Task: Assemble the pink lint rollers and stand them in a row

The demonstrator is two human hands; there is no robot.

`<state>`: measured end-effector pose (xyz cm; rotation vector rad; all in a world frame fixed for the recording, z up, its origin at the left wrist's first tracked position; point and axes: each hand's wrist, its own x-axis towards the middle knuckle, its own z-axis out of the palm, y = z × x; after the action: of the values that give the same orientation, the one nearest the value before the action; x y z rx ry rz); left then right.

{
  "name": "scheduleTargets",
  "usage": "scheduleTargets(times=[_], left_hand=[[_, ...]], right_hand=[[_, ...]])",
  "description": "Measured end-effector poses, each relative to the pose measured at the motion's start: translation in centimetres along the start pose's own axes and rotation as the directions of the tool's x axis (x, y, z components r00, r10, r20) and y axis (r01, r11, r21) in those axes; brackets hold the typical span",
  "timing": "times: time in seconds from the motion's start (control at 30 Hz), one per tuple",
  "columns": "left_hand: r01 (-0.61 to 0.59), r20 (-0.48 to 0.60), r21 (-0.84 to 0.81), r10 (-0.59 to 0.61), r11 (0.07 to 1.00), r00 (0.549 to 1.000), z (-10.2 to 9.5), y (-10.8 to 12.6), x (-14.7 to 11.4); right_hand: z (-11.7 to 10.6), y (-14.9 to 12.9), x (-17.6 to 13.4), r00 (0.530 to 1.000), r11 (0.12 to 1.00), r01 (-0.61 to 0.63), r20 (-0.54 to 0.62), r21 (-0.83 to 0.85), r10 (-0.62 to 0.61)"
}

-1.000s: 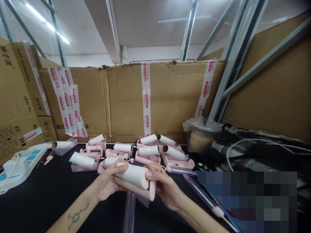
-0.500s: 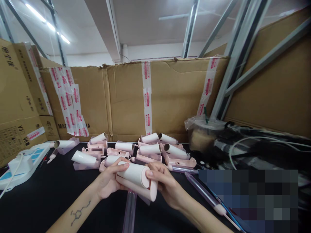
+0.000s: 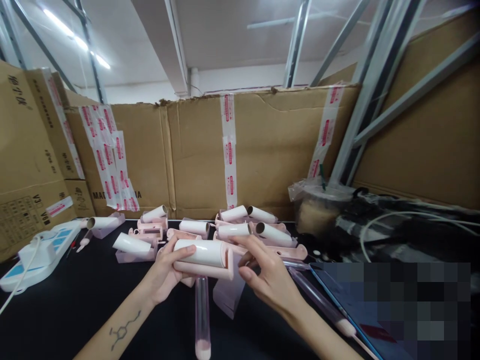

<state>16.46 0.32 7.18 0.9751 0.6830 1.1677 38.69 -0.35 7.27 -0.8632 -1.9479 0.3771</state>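
My left hand [image 3: 163, 275] grips a lint roller [image 3: 200, 254], a white paper roll in a pale pink frame, held level above the black table [image 3: 67, 305]. Its clear pink handle [image 3: 201, 312] hangs straight down from it. My right hand [image 3: 268, 280] hovers just off the roller's right end with fingers spread and holds nothing. A translucent pink cover [image 3: 228, 296] sits below the roller, between my two hands.
A pile of similar pink-and-white lint rollers [image 3: 232, 229] lies behind my hands. A white power strip [image 3: 37, 250] is at the left, and a plastic-wrapped cup [image 3: 318, 207] and white cables [image 3: 397, 217] at the right. Loose clear handles [image 3: 318, 302] lie at the right. Cardboard boxes [image 3: 262, 150] wall the back.
My right hand has let go of the roller's right end and opened. The roller has turned level in my left hand, with its handle now hanging down.
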Motion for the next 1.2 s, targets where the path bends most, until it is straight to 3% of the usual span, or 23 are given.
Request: scheduleTargets(times=[0.17,0.23,0.63,0.83,0.93,1.03,1.13,1.2], left_hand=[[-0.027,0.009,-0.001,0.027,1.000,1.000,-0.2,0.3,-0.1],[-0.001,0.014,0.004,0.001,1.000,1.000,-0.2,0.2,-0.1],[0.058,0.028,0.088,-0.061,0.994,0.998,0.1,-0.8,0.0],[0.020,-0.006,0.107,-0.019,0.994,1.000,0.2,-1.2,-0.1],[-0.025,0.106,-0.022,0.027,0.999,0.994,0.7,-0.7,-0.6],[-0.074,0.227,-0.120,0.100,0.990,0.969,1.0,-0.3,-1.0],[-0.123,0.270,0.031,0.111,0.992,0.956,1.1,-0.8,-0.9],[-0.146,0.237,0.174,0.103,0.974,0.966,1.0,-1.4,-0.7]], right_hand=[[1.4,-0.7,-0.1,0.988,0.982,-0.082,0.142,0.172,0.058],[2.2,-1.1,-0.3,0.989,0.981,-0.083,0.136,0.175,0.059],[3.2,-1.3,-0.8,0.990,0.990,-0.061,0.117,-0.127,0.076],[3.3,-1.4,-0.9,0.993,0.988,-0.042,0.107,-0.146,0.058],[2.8,-1.1,-0.8,0.992,0.990,-0.126,0.015,0.061,0.125],[2.3,-0.8,-0.4,0.962,0.899,-0.205,-0.090,0.388,0.258],[2.3,-0.9,0.1,0.929,0.758,-0.205,-0.121,0.620,0.350],[2.6,-1.1,0.3,0.917,0.634,-0.226,-0.059,0.740,0.395]])
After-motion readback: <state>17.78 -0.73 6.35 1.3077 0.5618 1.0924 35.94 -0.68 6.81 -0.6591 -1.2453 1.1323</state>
